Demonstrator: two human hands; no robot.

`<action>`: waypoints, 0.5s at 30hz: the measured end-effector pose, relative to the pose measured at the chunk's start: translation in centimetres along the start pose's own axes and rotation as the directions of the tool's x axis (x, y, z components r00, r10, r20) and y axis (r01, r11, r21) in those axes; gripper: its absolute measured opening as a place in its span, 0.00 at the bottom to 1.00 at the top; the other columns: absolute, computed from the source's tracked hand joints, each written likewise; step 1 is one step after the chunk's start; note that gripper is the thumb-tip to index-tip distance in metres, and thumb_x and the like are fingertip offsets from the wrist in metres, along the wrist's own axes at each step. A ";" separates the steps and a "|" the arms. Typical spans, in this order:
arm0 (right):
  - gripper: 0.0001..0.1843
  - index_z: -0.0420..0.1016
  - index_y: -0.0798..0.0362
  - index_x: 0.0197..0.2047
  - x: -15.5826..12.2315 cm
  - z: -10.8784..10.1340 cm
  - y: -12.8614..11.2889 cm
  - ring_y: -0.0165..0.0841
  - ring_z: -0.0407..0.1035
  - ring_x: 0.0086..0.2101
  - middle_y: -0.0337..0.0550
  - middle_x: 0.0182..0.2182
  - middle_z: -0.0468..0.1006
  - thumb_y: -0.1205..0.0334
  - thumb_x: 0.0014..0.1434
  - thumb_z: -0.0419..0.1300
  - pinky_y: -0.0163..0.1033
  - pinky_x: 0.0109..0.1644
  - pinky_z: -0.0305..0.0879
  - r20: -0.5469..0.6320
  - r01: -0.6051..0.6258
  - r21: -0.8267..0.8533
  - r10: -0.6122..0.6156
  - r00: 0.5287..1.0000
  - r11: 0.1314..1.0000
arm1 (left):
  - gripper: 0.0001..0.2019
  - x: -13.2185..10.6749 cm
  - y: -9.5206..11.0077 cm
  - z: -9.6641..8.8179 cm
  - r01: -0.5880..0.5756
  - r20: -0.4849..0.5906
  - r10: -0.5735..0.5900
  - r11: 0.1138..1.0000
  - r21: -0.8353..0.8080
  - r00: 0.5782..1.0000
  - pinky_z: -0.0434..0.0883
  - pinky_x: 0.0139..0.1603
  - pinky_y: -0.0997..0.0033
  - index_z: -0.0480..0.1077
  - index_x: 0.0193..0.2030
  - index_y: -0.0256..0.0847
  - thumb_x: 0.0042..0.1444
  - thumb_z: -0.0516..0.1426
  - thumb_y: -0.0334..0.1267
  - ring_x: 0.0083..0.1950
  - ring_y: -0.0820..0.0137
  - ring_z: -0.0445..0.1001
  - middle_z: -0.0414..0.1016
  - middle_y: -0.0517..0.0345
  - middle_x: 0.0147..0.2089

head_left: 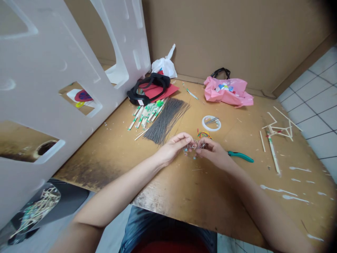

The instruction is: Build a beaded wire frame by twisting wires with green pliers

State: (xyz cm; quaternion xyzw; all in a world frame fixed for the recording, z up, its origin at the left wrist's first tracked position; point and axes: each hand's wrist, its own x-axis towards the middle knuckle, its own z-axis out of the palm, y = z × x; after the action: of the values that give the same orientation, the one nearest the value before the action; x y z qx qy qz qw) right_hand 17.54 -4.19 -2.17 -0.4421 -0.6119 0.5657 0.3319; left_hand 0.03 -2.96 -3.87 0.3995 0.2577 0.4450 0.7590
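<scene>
My left hand [177, 147] and my right hand [212, 151] pinch a small bent-wire piece [194, 144] between their fingertips, just above the table. Light blue bead-like bits show on the wire at its left and lower side; its full shape is partly hidden by my fingers. Beside my right hand lies a tool with a teal handle [242, 156], its head hidden behind the hand. Colourful rubber bands or strings [204, 135] sit just beyond my fingers. A bundle of thin grey wires [168, 119] lies beyond my left hand.
A white ring-shaped lid [203, 123] holds short wires. Paper-wrapped chopsticks [144, 116], a black headset-like strap [134, 96] and a pink bag [213, 92] stand farther back. At right is a stick frame [283, 132]. A white plastic panel [79, 59] rises at left.
</scene>
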 end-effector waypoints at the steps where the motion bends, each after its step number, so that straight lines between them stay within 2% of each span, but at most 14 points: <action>1: 0.13 0.64 0.51 0.30 0.0 0.0 0.0 0.28 0.65 0.26 0.35 0.25 0.70 0.54 0.50 0.63 0.38 0.33 0.61 0.009 0.001 0.012 -0.002 1.000 1.000 | 0.12 0.0 0.0 0.0 0.002 -0.004 -0.002 1.000 0.008 1.000 0.64 0.35 0.74 0.70 0.31 0.36 0.50 0.63 0.44 0.33 0.74 0.70 0.75 0.57 0.32; 6: 0.15 0.64 0.51 0.31 0.0 0.3 0.0 0.29 0.66 0.27 0.32 0.22 0.67 0.51 0.51 0.63 0.38 0.34 0.62 0.057 -0.022 0.068 0.018 0.998 0.997 | 0.12 0.1 -0.2 -0.4 -0.005 -0.021 0.005 1.000 0.013 1.000 0.63 0.30 0.77 0.69 0.31 0.36 0.50 0.62 0.43 0.28 0.77 0.67 0.74 0.58 0.31; 11: 0.14 0.64 0.51 0.30 -0.1 0.5 -0.1 0.29 0.66 0.25 0.32 0.20 0.66 0.52 0.51 0.64 0.39 0.34 0.62 0.081 -0.030 0.114 0.021 0.997 0.993 | 0.13 0.2 0.1 -0.8 -0.007 0.116 0.007 1.000 -0.002 0.993 0.62 0.24 0.77 0.67 0.31 0.35 0.51 0.62 0.43 0.25 0.78 0.67 0.72 0.57 0.31; 15: 0.13 0.64 0.51 0.29 -0.2 0.7 -0.2 0.27 0.64 0.25 0.34 0.23 0.70 0.54 0.50 0.64 0.37 0.32 0.61 0.063 -0.012 0.112 0.005 0.998 0.994 | 0.13 -0.1 0.7 -1.0 -0.008 0.223 -0.010 0.997 0.080 0.975 0.68 0.29 0.74 0.66 0.34 0.37 0.48 0.64 0.41 0.29 0.73 0.73 0.73 0.58 0.31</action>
State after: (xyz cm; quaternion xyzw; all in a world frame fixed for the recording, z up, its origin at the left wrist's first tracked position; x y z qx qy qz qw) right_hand 16.99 -4.61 -2.07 -0.4075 -0.5874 0.6142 0.3343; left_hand -1.04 -2.44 -3.82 0.4771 0.1888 0.3861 0.7666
